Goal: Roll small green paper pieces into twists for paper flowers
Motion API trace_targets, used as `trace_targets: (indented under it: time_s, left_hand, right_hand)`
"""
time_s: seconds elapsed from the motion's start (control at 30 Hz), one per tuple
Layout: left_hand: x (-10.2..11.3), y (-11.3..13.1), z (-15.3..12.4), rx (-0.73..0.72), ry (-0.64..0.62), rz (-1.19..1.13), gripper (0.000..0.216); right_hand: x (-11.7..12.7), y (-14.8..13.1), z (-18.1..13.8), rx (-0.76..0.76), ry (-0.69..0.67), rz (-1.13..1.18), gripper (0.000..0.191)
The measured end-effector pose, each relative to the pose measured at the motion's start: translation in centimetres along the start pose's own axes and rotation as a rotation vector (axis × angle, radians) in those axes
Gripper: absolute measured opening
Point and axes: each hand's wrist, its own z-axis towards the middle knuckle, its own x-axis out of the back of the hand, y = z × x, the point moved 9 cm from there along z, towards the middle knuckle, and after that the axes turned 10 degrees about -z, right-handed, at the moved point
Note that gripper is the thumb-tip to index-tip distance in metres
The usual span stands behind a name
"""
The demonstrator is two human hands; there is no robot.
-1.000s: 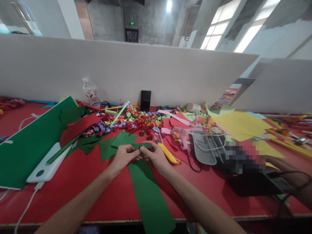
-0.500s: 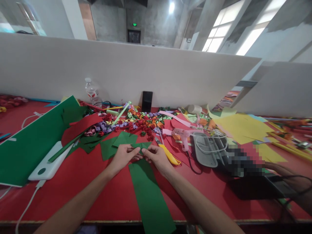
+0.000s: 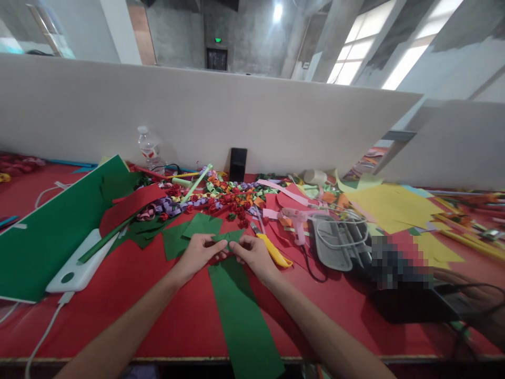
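A long dark green paper strip (image 3: 241,316) runs from the near edge of the red-covered counter (image 3: 130,284) away toward twelve o'clock, between the two forearms. At its far end the left hand (image 3: 198,253) and the right hand (image 3: 254,252) meet, each pinching with thumb and fingertips a small folded piece of green paper (image 3: 228,238) that sits just above the strip's end. The piece lies between the two hands, at two o'clock of the left and ten o'clock of the right, touching the fingertips of both.

Just beyond the right hand, at its two o'clock, lies a yellow-handled utility knife (image 3: 272,250). Loose green paper offcuts (image 3: 185,231) lie at eleven o'clock of the left hand. Farther left, at nine o'clock, a white power bank (image 3: 79,263) with a cable rests against a large green sheet (image 3: 51,231).

To the right, at three o'clock, a grey plastic tray (image 3: 335,245) holds white wire loops; whatever else it holds cannot be made out. A pink glue gun (image 3: 295,218) lies just beside its left edge.

Farther off, a heap of small red, purple and orange paper curls (image 3: 221,197) spreads across the counter. At the back, a clear plastic water bottle (image 3: 148,147) and a black phone (image 3: 238,163) stand upright against the white partition (image 3: 197,110).
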Motion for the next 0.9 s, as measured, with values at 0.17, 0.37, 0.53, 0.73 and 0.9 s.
trace_targets:
  time_s: [0.17, 0.37, 0.53, 0.73, 0.9]
  left_hand:
    - [0.1, 0.0, 0.1, -0.007, 0.034, -0.03, 0.034]
    - [0.5, 0.3, 0.0, -0.043, 0.089, 0.038, 0.034]
    - [0.3, 0.1, 0.0, -0.032, 0.076, 0.009, 0.034]
    - [0.4, 0.5, 0.0, -0.035, 0.093, 0.041, 0.033]
    - [0.1, 1.4, -0.3, -0.079, 0.059, 0.08, 0.034]
  right_hand:
    - [0.0, -0.5, 0.0, 0.036, 0.002, -0.019, 0.039]
    - [-0.2, -1.0, -0.2, 0.067, -0.022, -0.029, 0.037]
    - [-0.9, -0.6, -0.1, 0.078, -0.083, -0.018, 0.035]
    - [-1.0, -0.3, -0.1, 0.061, -0.098, -0.022, 0.036]
    - [-0.9, -0.9, -0.3, 0.067, -0.103, -0.051, 0.034]
